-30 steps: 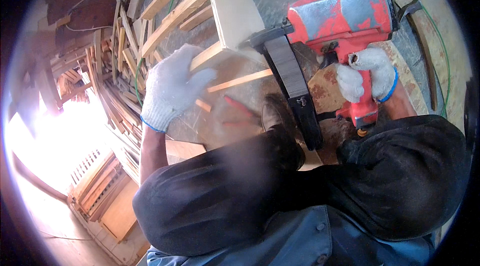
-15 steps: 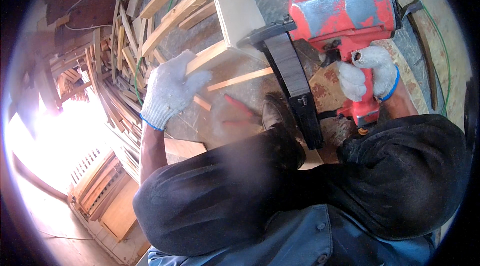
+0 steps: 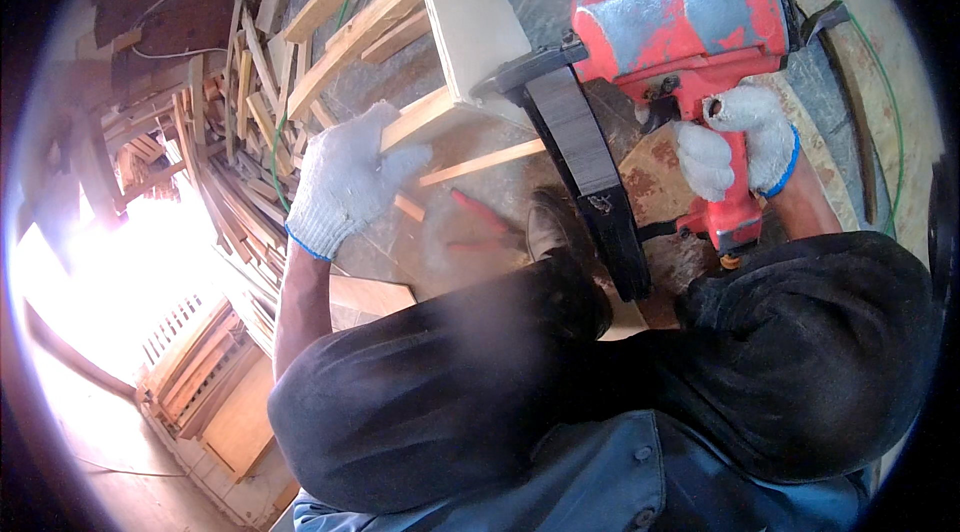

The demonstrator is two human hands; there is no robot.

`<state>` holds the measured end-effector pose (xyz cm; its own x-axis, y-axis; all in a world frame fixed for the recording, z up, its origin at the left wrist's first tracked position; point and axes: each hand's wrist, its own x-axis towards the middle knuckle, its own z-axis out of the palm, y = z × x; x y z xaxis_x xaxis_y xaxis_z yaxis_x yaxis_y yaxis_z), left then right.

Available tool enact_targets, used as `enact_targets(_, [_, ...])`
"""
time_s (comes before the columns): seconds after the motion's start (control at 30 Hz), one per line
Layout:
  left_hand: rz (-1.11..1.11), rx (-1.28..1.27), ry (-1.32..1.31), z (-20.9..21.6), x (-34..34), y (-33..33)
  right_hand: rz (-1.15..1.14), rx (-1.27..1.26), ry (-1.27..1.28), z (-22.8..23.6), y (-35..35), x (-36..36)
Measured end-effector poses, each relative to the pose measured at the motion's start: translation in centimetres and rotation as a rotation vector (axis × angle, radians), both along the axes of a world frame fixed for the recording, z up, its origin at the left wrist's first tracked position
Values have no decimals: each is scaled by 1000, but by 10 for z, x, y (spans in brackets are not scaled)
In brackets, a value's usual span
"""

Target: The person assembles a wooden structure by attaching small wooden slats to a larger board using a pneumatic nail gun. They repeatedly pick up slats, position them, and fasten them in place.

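In a white knitted glove with a blue cuff, my right hand (image 3: 738, 144) is wrapped round the handle of a worn red nail gun (image 3: 685, 17). Its black magazine (image 3: 590, 172) slants down toward my legs, and its nose lies against the edge of a pale plywood panel (image 3: 468, 17). My left hand (image 3: 350, 172), gloved alike, grips the end of a wooden slat (image 3: 420, 119) that meets the panel's lower corner. More slats (image 3: 360, 42) run leftward from the same panel, forming a frame. Whether my right index finger touches the trigger is hidden.
Red-handled pliers (image 3: 478, 212) and a loose wood strip (image 3: 485, 162) lie on the floor near my shoe (image 3: 545, 227). A big pile of wood offcuts (image 3: 235, 202) fills the left side. A green hose (image 3: 893, 122) curves along the right.
The slat, the panel and my left hand have shifted very slightly. The nail gun is nearly where it was, its nose still at the panel's edge.
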<state>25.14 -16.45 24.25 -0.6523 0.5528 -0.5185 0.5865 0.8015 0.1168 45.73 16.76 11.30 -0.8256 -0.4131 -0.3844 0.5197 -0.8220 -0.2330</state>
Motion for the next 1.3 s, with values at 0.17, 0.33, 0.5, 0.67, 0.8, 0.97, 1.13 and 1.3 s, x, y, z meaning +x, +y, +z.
enact_targets(0.17, [-50, 7, 31, -4, -1, -1, -13, -9, 44, -4, 0, 1])
enact_targets(0.33, [-26, -1, 37, 3, 2, 0, -1, 68, 51, 0, 0, -1])
enact_targets(0.5, [-33, 0, 15, -6, -2, -1, -18, 76, -9, -4, 2, 4])
enact_targets(0.67, [13, 1, -16, -3, -2, -3, -33, 47, 126, -13, 16, 3])
enact_targets(0.8, [47, 31, -114, 12, -4, -2, -179, 131, -5, -25, 24, -3])
enact_targets(0.97, [127, 525, -11, 10, -31, 8, -236, 273, -244, -82, 55, 11])
enact_targets(1.13, [-3, 284, 194, -6, -76, 17, -341, 424, -350, -84, 53, 22])
enact_targets(1.3, [128, 441, -97, -46, -117, 15, -304, 523, -361, -92, 61, 31])
